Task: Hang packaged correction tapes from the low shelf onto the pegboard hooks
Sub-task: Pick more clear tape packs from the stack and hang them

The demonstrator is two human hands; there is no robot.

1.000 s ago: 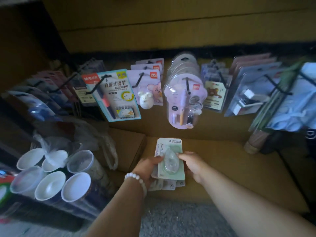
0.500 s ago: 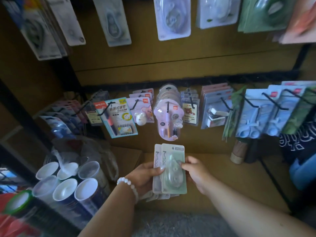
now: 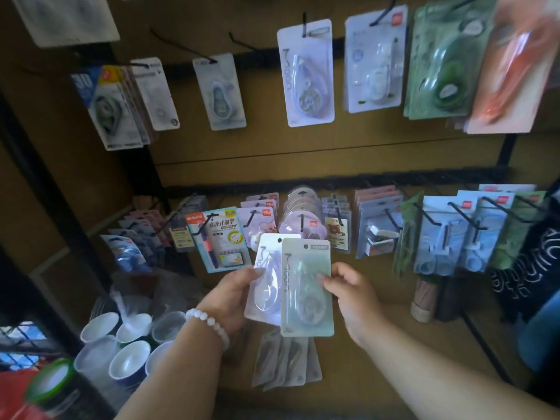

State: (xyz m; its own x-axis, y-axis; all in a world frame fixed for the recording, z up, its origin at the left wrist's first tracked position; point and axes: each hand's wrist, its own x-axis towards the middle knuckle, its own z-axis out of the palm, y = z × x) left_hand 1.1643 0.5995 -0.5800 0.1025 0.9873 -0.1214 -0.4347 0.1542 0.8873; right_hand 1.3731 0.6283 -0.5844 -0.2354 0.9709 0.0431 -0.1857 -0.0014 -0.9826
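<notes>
We hold two packaged correction tapes upright in front of us, raised above the low shelf (image 3: 378, 353). The pale green pack (image 3: 306, 286) is in front, overlapping the right edge of a lilac pack (image 3: 265, 277) behind it. Our right hand (image 3: 351, 294) pinches the green pack's right edge, thumb on its face and the other fingers curled behind. Our left hand (image 3: 231, 295), a white bead bracelet (image 3: 209, 322) at its wrist, grips the lilac pack's left edge, thumb across the front.

Just below these, a small fanned pile of further packs (image 3: 286, 363) lies flat on the shelf.

Behind our hands, a lower row of black hooks carries stationery cards: a teal-edged pen pack (image 3: 221, 237), a round lilac blister pack (image 3: 300, 222), and blue-grey cards (image 3: 439, 234) further right.

Higher on the brown pegboard (image 3: 242, 153) hangs an upper row of correction tapes: a lilac pack (image 3: 306, 74) matching ours, a white one (image 3: 374, 60) beside it, a green one (image 3: 444, 59) and a blurred orange one (image 3: 512, 65) at far right. One upper hook (image 3: 242, 43), left of the lilac pack, is bare.

At lower left stands a cluster of white-lidded cups (image 3: 121, 350).
</notes>
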